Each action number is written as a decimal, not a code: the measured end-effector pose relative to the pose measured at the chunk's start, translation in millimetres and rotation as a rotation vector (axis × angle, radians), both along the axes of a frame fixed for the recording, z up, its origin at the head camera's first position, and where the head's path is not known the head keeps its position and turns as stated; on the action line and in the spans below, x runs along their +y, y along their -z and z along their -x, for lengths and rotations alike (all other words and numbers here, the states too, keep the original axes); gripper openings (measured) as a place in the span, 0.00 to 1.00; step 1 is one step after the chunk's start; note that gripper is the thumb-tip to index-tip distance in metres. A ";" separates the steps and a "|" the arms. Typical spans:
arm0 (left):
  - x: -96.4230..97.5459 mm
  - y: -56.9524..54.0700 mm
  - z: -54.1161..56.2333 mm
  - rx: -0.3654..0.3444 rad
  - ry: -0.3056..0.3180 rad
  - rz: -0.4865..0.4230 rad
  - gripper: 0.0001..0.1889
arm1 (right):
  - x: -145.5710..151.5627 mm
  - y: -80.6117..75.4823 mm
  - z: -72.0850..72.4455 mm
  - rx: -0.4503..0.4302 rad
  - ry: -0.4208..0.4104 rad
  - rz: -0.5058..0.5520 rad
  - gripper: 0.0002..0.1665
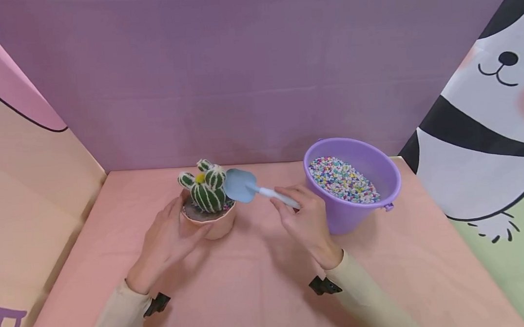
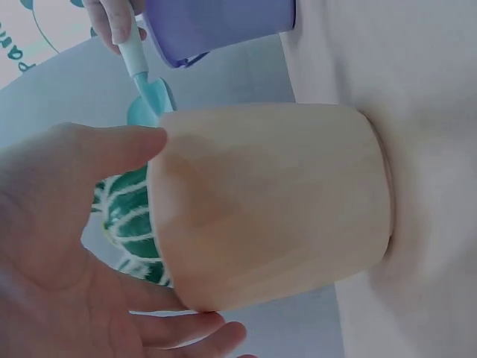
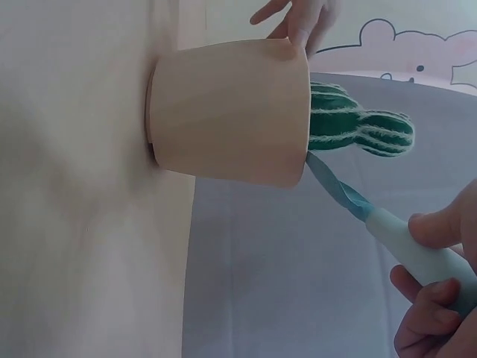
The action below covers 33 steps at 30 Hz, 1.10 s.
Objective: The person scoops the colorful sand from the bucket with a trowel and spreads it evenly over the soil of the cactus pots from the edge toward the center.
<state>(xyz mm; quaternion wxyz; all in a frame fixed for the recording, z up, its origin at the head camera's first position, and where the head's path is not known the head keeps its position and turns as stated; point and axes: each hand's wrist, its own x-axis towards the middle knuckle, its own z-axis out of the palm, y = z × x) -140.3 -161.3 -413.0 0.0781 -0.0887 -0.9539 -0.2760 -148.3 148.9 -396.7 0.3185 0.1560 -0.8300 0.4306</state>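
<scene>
A cactus (image 1: pixel 207 197), green with white stripes and a yellow tuft, stands in a peach flowerpot (image 1: pixel 222 226). My left hand (image 1: pixel 162 243) holds the pot near its rim, the thumb on the near side and the fingers round the left. In my right hand (image 1: pixel 306 220) I grip the pale handle of a small blue trowel (image 1: pixel 240 185). Its blade meets the pot's right rim, close beside the cactus, as the right wrist view shows. Dark soil and some coloured beads lie round the cactus base. The blade tip is partly hidden behind the rim in the left wrist view (image 2: pixel 156 97).
To the right stands a purple bucket (image 1: pixel 344 217) with many small multicoloured beads (image 1: pixel 341 179) inside. A pink cloth (image 1: pixel 259 290) covers the table. Behind it rises a purple backdrop (image 1: pixel 240 76), with printed cartoon panels at both sides.
</scene>
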 end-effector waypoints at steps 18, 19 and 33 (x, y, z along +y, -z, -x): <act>16.2 -28.1 -45.3 0.090 -0.006 0.181 0.30 | 15.1 -8.5 -9.2 0.033 0.015 0.004 0.14; 18.9 -28.6 -45.8 0.094 0.012 0.168 0.29 | 16.0 -9.3 -9.7 0.040 0.015 0.000 0.14; 45.6 -13.0 -33.6 0.125 0.254 0.038 0.22 | 39.0 -23.4 -10.7 0.081 -0.008 -0.057 0.13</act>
